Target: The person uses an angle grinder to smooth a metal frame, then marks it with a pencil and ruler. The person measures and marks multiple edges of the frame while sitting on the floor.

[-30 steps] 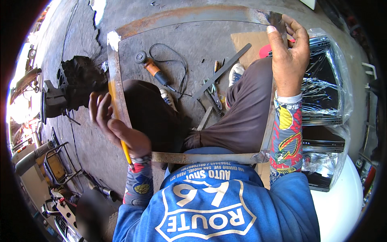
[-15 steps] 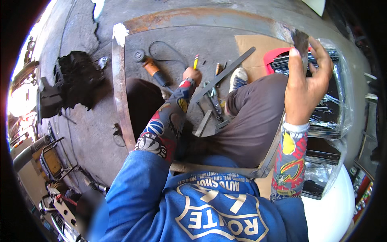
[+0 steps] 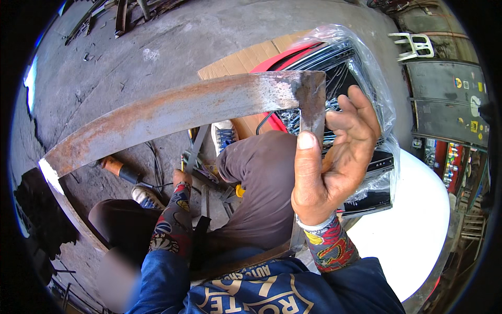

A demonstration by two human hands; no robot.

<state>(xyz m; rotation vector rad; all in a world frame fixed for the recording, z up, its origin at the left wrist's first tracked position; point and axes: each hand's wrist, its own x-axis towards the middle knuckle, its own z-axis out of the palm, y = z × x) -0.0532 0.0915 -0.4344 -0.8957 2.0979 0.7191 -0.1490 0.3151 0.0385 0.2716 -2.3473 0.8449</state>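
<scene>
A large rectangular steel frame point(image 3: 157, 107), rusty with whitish bare patches at its corners, stands tilted over my lap. My right hand point(image 3: 340, 162) grips it just below the far right corner, the thumb laid on the side bar and the other fingers loosely curled off it. Inside the frame, low near my knees, my left hand point(image 3: 181, 178) is closed round a short yellow pencil point(image 3: 182, 160) that points upward. Several metal strips and small tools lie on the floor by that hand, too crowded to tell apart.
An orange and black angle grinder point(image 3: 119, 170) lies on the floor to the left. Plastic-wrapped black parts point(image 3: 350, 78) rest on cardboard point(image 3: 235, 60) and something red at the right. Nearer is a large white rounded panel point(image 3: 410, 220). A white plastic stool point(image 3: 417, 47) stands far right.
My view has swung to the right. The frame's far right corner appears closer and larger, my right hand still on it. The left hand still has the pencil, low inside the frame.
</scene>
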